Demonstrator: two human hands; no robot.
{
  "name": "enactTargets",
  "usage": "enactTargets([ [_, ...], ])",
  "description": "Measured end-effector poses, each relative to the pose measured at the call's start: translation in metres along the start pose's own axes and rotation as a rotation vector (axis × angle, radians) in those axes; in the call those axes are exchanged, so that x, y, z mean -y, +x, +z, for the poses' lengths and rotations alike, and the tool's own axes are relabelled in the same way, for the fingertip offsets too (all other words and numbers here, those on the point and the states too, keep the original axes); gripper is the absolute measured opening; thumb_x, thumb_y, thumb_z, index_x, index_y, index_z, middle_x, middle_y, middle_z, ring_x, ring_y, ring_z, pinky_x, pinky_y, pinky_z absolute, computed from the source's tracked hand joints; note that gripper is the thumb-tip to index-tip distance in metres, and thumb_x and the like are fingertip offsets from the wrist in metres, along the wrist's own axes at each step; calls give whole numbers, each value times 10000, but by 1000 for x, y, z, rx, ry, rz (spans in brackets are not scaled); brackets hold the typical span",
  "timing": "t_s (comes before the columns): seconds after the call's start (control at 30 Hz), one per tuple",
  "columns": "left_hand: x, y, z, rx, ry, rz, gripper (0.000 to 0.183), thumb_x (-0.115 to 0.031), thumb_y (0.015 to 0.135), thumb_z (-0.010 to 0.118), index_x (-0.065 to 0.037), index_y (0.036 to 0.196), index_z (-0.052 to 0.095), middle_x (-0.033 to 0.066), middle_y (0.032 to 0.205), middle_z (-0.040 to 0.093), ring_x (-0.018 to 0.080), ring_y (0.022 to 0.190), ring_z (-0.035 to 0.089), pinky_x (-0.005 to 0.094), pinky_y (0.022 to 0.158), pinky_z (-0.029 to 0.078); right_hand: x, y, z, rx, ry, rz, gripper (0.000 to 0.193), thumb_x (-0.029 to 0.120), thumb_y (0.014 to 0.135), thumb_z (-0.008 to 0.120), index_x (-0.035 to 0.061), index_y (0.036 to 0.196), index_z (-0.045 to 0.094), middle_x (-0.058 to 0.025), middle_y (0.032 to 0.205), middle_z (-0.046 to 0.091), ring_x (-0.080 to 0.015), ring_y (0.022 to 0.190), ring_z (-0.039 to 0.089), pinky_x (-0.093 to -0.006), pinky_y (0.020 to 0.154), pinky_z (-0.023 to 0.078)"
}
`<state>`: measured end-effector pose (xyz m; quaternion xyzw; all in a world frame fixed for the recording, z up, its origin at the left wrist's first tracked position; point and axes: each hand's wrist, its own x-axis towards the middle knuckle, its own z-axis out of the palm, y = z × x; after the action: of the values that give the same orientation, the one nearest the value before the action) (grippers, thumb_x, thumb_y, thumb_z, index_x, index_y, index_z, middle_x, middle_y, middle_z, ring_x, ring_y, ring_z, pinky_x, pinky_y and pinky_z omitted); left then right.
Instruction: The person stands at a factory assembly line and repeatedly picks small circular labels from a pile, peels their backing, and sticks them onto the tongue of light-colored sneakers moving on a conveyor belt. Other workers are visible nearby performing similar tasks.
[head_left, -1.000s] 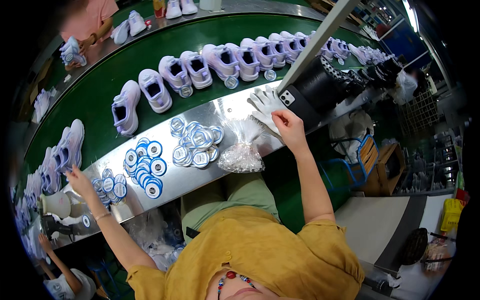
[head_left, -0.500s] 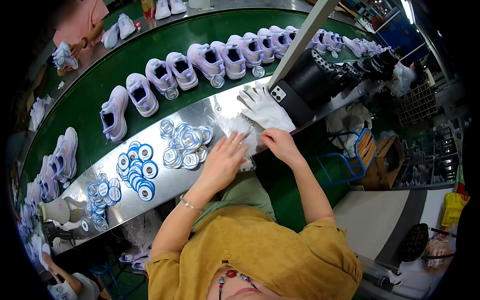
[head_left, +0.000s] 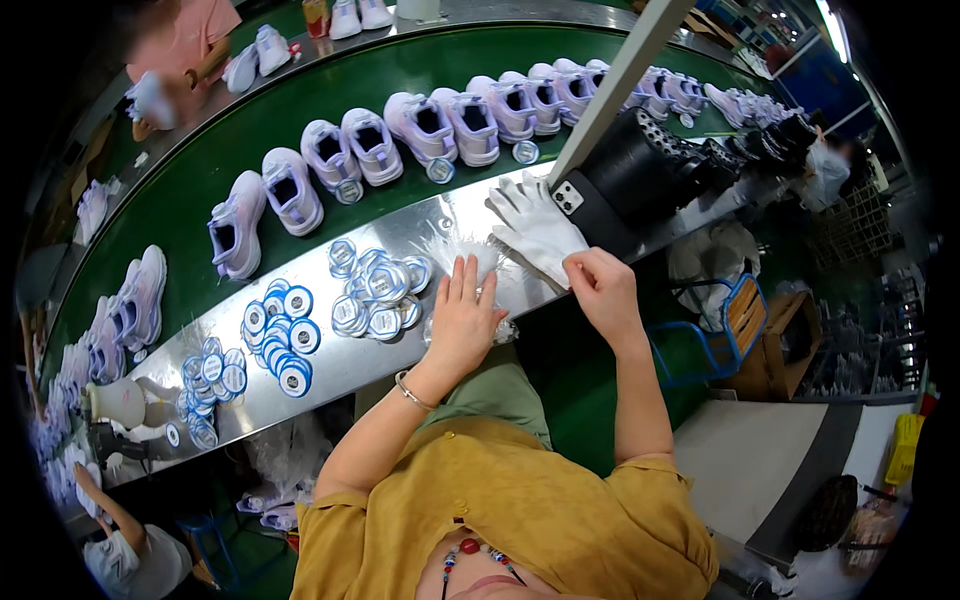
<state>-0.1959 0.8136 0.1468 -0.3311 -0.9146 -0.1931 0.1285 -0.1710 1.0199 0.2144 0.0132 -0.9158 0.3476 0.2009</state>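
Observation:
My left hand (head_left: 466,318) lies with its fingers stretched out on a bunch of thin clear plastic strands (head_left: 452,246) at the metal ledge's near edge. To the right, my right hand (head_left: 604,292) is raised with thumb and fingertips pinched together. Whatever it may hold is too fine to make out. Just beyond the right hand a white work glove (head_left: 538,228) rests on the ledge. Left of the strands is a pile of round tags (head_left: 383,285) with pale blue rims. Farther left are blue-rimmed round tags (head_left: 283,338) and another such heap (head_left: 212,378).
Lilac-white sneakers (head_left: 419,125) line the green conveyor belt (head_left: 200,150) beyond the ledge. A slanting post (head_left: 615,90), a phone (head_left: 568,197) and a black cylindrical object (head_left: 640,165) stand right. A blue-framed chair (head_left: 742,315) is behind at right. Co-workers sit far left and lower left.
My right hand has drawn away to the right from the strands, fingertips still pinched. My left hand stays on the bunch, its fingers straighter. The whole view has shifted slightly.

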Motion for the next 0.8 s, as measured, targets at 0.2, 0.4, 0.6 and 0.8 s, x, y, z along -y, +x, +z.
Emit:
enactTargets([
  [0.2,-11,-11,-50,-397,-153,-8,402,-4,742,657,27,1128,547,144,1018,589,312,933,549,400,838,413,15,-15,7,176,-1,-163,32,43,771,639,18,785,625,-121,703,580,-295,646,577,-347,573,456],
  [0.4,-7,-41,-40,-207,-617,-259,162,-9,815,598,-27,975,624,104,756,570,255,675,530,359,647,409,49,-17,44,404,305,-177,66,48,797,660,11,849,644,-82,722,597,-199,635,578,-293,572,447],
  [0.6,-1,-53,-44,-159,-801,-452,81,-34,867,565,-14,929,613,130,785,592,282,748,572,352,684,447,45,-24,93,410,1126,355,66,4,837,628,-13,901,626,-35,840,604,-60,683,532,-204,660,442],
  [0.8,70,-28,-60,-361,-302,-440,192,-87,827,617,16,989,603,141,901,573,327,854,514,382,809,416,49,-11,99,270,1190,358,48,-4,846,613,-15,872,575,-76,834,611,-114,713,590,-236,696,479],
])
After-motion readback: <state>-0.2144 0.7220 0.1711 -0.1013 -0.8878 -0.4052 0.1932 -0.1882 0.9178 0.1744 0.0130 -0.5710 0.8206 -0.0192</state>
